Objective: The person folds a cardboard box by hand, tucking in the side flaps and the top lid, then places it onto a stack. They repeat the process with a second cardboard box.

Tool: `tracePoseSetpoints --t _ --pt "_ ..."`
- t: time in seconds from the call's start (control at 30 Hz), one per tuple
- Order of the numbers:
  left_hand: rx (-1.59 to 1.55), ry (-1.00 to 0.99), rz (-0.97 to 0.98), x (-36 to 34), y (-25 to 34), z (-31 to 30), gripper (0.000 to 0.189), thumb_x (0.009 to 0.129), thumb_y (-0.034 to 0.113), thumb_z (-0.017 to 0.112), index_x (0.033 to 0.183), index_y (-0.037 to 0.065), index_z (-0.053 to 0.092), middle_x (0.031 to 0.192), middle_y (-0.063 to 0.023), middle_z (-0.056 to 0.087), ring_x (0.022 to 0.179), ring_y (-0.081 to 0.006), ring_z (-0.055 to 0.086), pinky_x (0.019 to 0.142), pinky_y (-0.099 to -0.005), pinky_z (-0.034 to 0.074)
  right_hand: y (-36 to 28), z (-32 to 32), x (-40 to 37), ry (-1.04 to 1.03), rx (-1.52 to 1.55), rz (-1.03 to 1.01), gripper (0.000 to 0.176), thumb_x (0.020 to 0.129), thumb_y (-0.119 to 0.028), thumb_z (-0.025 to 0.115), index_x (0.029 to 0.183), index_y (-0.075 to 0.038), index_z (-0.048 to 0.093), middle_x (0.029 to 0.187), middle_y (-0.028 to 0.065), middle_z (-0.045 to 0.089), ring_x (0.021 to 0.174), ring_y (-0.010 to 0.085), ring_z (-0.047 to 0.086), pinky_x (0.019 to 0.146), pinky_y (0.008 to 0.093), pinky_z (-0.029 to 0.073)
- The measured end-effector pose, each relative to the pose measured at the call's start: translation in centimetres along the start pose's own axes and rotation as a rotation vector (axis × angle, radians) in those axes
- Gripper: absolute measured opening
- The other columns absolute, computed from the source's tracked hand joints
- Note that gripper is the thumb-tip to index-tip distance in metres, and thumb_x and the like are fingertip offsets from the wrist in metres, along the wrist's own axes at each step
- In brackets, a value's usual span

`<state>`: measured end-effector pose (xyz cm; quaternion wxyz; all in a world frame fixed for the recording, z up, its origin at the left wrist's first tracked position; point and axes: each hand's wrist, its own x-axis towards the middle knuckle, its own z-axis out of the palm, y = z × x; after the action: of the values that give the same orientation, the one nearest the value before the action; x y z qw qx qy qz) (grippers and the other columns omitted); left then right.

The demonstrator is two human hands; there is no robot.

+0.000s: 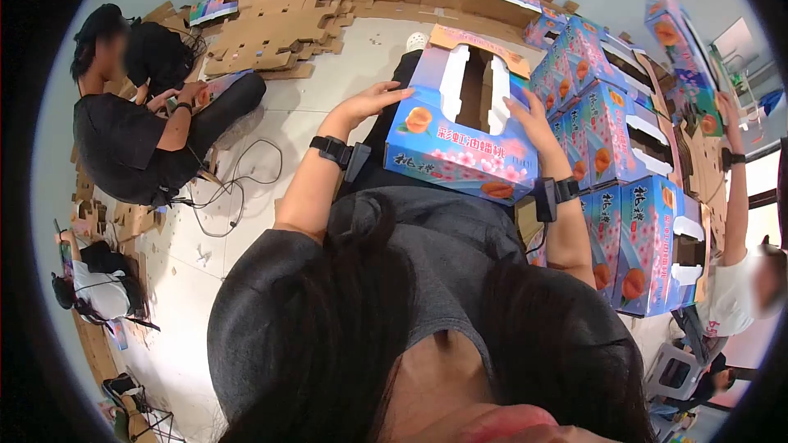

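Note:
A blue and pink cardboard peach box (460, 148) rests on my lap, printed with peaches, blossoms and Chinese characters. Its top has a long opening with white flaps on both sides, and a brown cardboard flap (476, 43) stands out at the far end. My left hand (376, 102) lies against the box's left upper edge, fingers stretched out and fingertips touching it. Over the right upper edge, my right hand (532, 121) curls its fingers, holding the box near the white flap. Each of my wrists wears a black strap with a small device.
Stacked peach boxes (607, 143) stand close on my right. Beyond them, a person's raised hand (727, 111) holds another box (683, 49) upright. Flattened brown cardboard (275, 29) lies by the far wall. A seated person (123, 131) works at left, near cables (238, 189) on the floor.

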<state>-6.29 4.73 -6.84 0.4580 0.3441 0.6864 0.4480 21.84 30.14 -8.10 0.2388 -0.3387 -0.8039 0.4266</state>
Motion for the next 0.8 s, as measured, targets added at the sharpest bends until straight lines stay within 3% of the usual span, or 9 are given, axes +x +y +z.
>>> tracePoseSetpoints --t 0.1,0.23,0.4,0.47,0.53,0.6,0.67,0.7,0.8 --pt "0.036 0.036 -0.042 -0.7 0.5 0.1 0.118 0.069 0.075 0.071 0.148 -0.004 0.033 0.143 -0.0252 0.047 0.132 -0.033 0.045 0.107 -0.0432 0.035 -1.4 -0.8 -2.7 0.018 0.37 0.268 0.085 0.084 -0.049 0.072 0.143 0.003 0.042 0.144 0.0233 0.043 0.129 0.0359 0.047 0.107 0.039 0.039" --pt "0.062 -0.019 -0.119 -0.8 0.6 0.1 0.109 0.073 0.08 0.061 0.145 0.001 0.042 0.138 -0.0209 0.053 0.126 -0.0309 0.052 0.105 -0.0443 0.038 -0.8 -1.6 -5.9 -0.276 0.924 0.591 0.071 0.088 -0.047 0.069 0.136 0.001 0.05 0.132 0.0157 0.058 0.115 0.0268 0.059 0.097 0.033 0.047" --pt "0.081 -0.108 -0.138 -1.0 0.9 0.9 0.097 0.08 0.084 0.045 0.138 0.007 0.054 0.13 -0.0143 0.06 0.121 -0.0271 0.055 0.104 -0.0433 0.04 -1.3 -1.0 -7.4 -0.219 0.987 0.556 0.059 0.091 -0.045 0.065 0.131 -0.002 0.055 0.122 0.0112 0.064 0.109 0.0234 0.061 0.096 0.0331 0.047" --pt "0.051 -0.157 -0.106 -0.1 -0.6 0.4 0.087 0.088 0.078 0.041 0.136 0.008 0.055 0.128 -0.0112 0.062 0.118 -0.021 0.057 0.102 -0.0367 0.041 -2.6 -1.1 -7.8 -0.213 0.997 0.515 0.058 0.091 -0.044 0.065 0.131 -0.003 0.055 0.121 0.0107 0.064 0.109 0.0231 0.061 0.097 0.0327 0.046" --pt "0.04 -0.169 -0.077 -0.4 -1.0 0.5 0.082 0.091 0.075 0.04 0.135 0.008 0.056 0.128 -0.0097 0.062 0.116 -0.0176 0.057 0.1 -0.0324 0.042 -1.8 -0.8 -7.5 -0.155 0.997 0.471 0.065 0.09 -0.041 0.065 0.14 -0.005 0.045 0.125 0.0112 0.058 0.114 0.0232 0.057 0.099 0.0339 0.044" --pt "-0.118 -0.155 -0.004 -1.9 -1.2 0.9 0.075 0.096 0.065 0.043 0.143 0.007 0.047 0.134 -0.0079 0.057 0.121 -0.0161 0.055 0.103 -0.0315 0.04 -1.4 -0.4 -7.7 -0.116 0.974 0.372 0.07 0.089 -0.04 0.066 0.144 -0.006 0.04 0.128 0.0112 0.054 0.117 0.0234 0.054 0.1 0.0347 0.044" --pt "-0.206 -0.206 0.061 -3.7 -0.2 0.8 0.074 0.097 0.059 0.047 0.148 0.006 0.039 0.139 -0.0079 0.053 0.125 -0.0176 0.052 0.107 -0.0337 0.039 -4.4 -1.1 -8.4 -0.105 0.93 0.228 0.085 0.084 -0.037 0.07 0.151 -0.005 0.029 0.137 0.0127 0.049 0.123 0.024 0.05 0.103 0.0361 0.041" --pt "-0.244 -0.224 0.102 -4.8 1.0 0.9 0.081 0.095 0.054 0.056 0.152 0.004 0.028 0.145 -0.0105 0.046 0.131 -0.0193 0.046 0.11 -0.0356 0.036 -5.0 -1.3 -8.5 -0.093 0.917 0.148 0.089 0.082 -0.037 0.072 0.152 -0.004 0.028 0.139 0.0131 0.047 0.125 0.0242 0.049 0.104 0.0363 0.04" --pt "-0.168 -0.277 0.328 -4.3 -0.4 -0.7 0.092 0.086 0.051 0.07 0.152 0.002 0.027 0.145 -0.0138 0.044 0.131 -0.0209 0.045 0.11 -0.0349 0.036 -5.4 -2.3 -7.5 -0.053 0.795 -0.047 0.102 0.075 -0.035 0.078 0.154 -0.003 0.023 0.145 0.0142 0.043 0.131 0.0249 0.045 0.108 0.0369 0.037"
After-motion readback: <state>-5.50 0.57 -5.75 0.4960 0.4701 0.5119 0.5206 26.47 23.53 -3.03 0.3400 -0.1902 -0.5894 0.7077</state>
